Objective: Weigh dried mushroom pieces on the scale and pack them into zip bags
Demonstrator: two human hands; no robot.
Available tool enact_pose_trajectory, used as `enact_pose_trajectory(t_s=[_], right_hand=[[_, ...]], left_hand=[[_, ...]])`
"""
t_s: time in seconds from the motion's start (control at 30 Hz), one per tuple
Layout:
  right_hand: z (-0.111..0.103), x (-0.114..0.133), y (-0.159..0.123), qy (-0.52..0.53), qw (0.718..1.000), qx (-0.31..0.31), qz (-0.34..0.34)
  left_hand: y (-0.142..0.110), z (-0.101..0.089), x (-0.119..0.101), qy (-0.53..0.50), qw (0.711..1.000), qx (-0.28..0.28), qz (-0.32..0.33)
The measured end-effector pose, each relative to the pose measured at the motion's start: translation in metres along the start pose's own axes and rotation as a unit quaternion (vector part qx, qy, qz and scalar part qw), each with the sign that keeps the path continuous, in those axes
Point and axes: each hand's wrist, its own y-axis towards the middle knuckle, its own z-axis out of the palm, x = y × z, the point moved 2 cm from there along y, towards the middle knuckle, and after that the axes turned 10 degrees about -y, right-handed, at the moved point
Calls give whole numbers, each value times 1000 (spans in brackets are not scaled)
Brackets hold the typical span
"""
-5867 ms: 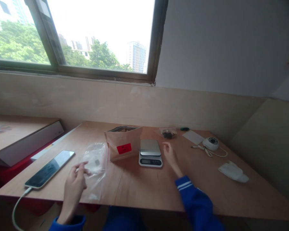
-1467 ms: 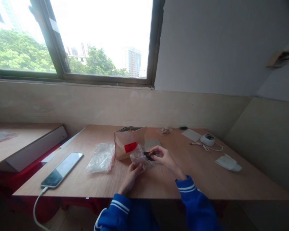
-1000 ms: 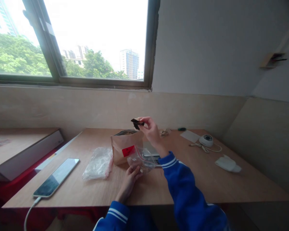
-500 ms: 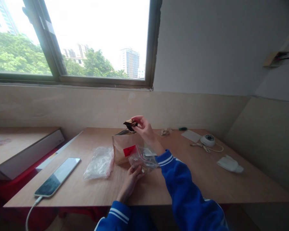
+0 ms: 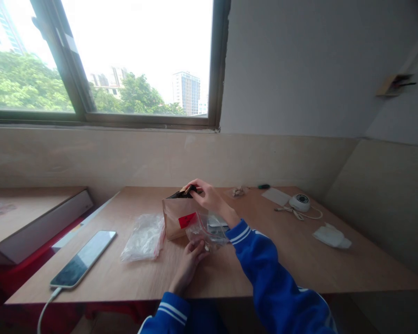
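Observation:
A brown paper bag (image 5: 178,217) with a red label stands open on the wooden table (image 5: 299,260). My right hand (image 5: 206,196) is at the bag's mouth, fingers pinched on a dark piece (image 5: 188,190). My left hand (image 5: 191,257) grips a small clear zip bag (image 5: 205,228) with a red seal, held just in front of the paper bag. A small scale (image 5: 217,221) lies mostly hidden behind the zip bag and my right wrist.
A pile of clear bags (image 5: 144,237) lies left of the paper bag, and a phone (image 5: 83,258) on a white cable beyond it. A white dome camera (image 5: 302,202), a card (image 5: 277,195) and a crumpled white cloth (image 5: 331,236) sit at the right. A box (image 5: 38,222) stands far left.
My right hand took a dark piece out of the zip bag, lifted it, and has now lowered it to the paper bag's mouth. My left hand kept hold of the zip bag.

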Motion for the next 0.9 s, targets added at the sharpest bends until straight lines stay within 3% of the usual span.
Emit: enact_pose_trajectory(t_s=[0.13,0.3,0.47,0.67,0.9], right_hand=[[-4,3,1,-84,996,5,-24],[-2,-3,3,-56,997,42,21],[-5,-5,5,-82,995,-14,50],[-12,-6,1,-55,998,10,21],[-4,-14,-3,-187,982,-4,8]], left_hand=[[1,0,0,10,1000,-5,7],[2,-2,1,13,1000,2,5],[3,-3,2,7,1000,6,1],[0,0,1,15,1000,15,12],[2,-2,2,6,1000,18,11]])
